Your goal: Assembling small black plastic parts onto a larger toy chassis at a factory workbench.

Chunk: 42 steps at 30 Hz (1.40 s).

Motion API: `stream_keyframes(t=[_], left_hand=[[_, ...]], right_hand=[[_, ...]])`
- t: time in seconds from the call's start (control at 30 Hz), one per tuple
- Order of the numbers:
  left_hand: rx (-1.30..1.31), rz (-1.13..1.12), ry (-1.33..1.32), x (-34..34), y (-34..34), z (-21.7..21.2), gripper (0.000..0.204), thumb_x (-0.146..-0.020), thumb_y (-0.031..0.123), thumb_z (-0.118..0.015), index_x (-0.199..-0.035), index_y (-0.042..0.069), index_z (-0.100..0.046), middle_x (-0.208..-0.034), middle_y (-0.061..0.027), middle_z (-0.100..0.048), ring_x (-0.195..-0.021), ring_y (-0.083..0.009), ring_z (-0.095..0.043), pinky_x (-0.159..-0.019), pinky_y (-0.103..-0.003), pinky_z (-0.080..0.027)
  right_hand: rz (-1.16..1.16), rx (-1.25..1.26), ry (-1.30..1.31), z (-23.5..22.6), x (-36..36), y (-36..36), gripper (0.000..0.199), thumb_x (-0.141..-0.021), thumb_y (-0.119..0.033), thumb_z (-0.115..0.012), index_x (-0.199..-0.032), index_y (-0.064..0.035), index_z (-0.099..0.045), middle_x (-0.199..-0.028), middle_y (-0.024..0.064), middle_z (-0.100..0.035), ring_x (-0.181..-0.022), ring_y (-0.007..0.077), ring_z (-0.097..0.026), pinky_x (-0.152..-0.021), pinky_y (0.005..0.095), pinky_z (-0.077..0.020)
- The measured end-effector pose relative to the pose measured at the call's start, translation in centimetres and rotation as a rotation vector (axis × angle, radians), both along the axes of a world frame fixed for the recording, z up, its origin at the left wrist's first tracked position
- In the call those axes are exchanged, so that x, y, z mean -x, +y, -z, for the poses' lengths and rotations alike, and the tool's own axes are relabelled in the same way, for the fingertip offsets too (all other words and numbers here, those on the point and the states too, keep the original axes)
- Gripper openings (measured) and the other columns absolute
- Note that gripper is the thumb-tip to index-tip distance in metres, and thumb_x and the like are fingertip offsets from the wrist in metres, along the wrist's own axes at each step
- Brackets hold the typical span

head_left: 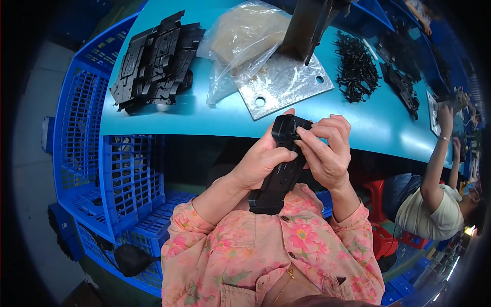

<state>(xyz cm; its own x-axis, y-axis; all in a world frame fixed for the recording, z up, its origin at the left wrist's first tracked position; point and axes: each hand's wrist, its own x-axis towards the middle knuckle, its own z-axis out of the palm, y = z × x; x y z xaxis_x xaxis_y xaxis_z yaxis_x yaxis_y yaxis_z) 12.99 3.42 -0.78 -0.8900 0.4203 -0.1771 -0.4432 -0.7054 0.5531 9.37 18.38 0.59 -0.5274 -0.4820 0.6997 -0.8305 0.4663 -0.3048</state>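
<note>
1. While the left hand [261, 159] clamps its grip around the long black plastic part [279, 181], its thumb lies across the upper face.
2. The part sits between the two hands, in front of the worktop [204, 125] and before the person's chest, held up off any surface.
3. Its long axis runs from the raised, boxy end by the worktop's near edge down and slightly left toward the shirt [245, 245].
4. The right hand [330, 151] comes to that boxy end from the right, its fingertips gathered against it; whether they pinch a small piece or only touch, I cannot tell.
5. At the boxy end the right fingertips are nearer; the left grip wraps the left side, just below, with the lower length extending beyond it.
</note>
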Motion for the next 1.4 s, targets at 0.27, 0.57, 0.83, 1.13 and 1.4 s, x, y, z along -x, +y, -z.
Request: stream_keyframes(t=[0.27,0.57,0.83,1.13,1.4], left_hand=[[0.018,0.005,0.01,-0.2,-0.1,-0.2,0.066,-0.074,-0.007,-0.04,-0.132,0.009,-0.012,-0.108,-0.0073,-0.042,-0.096,-0.0133,-0.047,-0.08,-0.028,-0.043],[0.023,0.01,0.017,-0.4,-0.1,-0.2,0.055,-0.078,-0.004,-0.04,-0.128,0.008,-0.019,-0.111,-0.0077,-0.038,-0.097,-0.0152,-0.047,-0.078,-0.032,-0.046],[0.065,0.015,0.021,-0.6,-0.1,0.0,0.052,-0.079,-0.004,-0.039,-0.126,0.008,-0.019,-0.111,-0.008,-0.039,-0.098,-0.016,-0.047,-0.077,-0.031,-0.047],[0.15,-0.017,0.094,-0.7,-0.1,0.4,0.042,-0.079,0.001,-0.042,-0.118,0.004,-0.026,-0.104,-0.0095,-0.044,-0.088,-0.0158,-0.052,-0.071,-0.031,-0.049],[0.01,-0.142,-0.186,0.0,-0.5,0.5,0.029,-0.083,0.025,-0.052,-0.099,0.003,-0.045,-0.082,-0.0078,-0.056,-0.065,-0.0162,-0.059,-0.055,-0.026,-0.052]], right_hand=[[0.033,-0.03,0.044,0.0,-0.1,-0.1,0.03,-0.058,-0.006,-0.067,-0.087,-0.0058,-0.062,-0.071,0.0019,-0.05,-0.072,0.0188,-0.049,-0.075,0.0371,-0.0348],[0.001,0.078,-0.094,0.5,0.0,-0.2,0.026,-0.06,-0.004,-0.068,-0.085,-0.0059,-0.062,-0.075,0.0039,-0.054,-0.072,0.0221,-0.049,-0.071,0.036,-0.037],[-0.059,0.107,-0.144,0.1,-0.1,-0.6,0.021,-0.061,0.004,-0.065,-0.08,-0.0012,-0.059,-0.085,0.0087,-0.059,-0.076,0.0234,-0.05,-0.066,0.0318,-0.0406],[-0.047,0.039,-0.146,-0.2,-0.3,-0.5,0.022,-0.061,0.003,-0.065,-0.081,-0.0017,-0.06,-0.088,0.0093,-0.059,-0.079,0.0241,-0.05,-0.07,0.0332,-0.0401],[-0.22,-0.1,-0.446,-1.7,1.4,0.3,0.032,-0.068,0.0,-0.058,-0.099,-0.0053,-0.059,-0.112,0.0147,-0.047,-0.103,0.0284,-0.043,-0.085,0.0337,-0.0359]])
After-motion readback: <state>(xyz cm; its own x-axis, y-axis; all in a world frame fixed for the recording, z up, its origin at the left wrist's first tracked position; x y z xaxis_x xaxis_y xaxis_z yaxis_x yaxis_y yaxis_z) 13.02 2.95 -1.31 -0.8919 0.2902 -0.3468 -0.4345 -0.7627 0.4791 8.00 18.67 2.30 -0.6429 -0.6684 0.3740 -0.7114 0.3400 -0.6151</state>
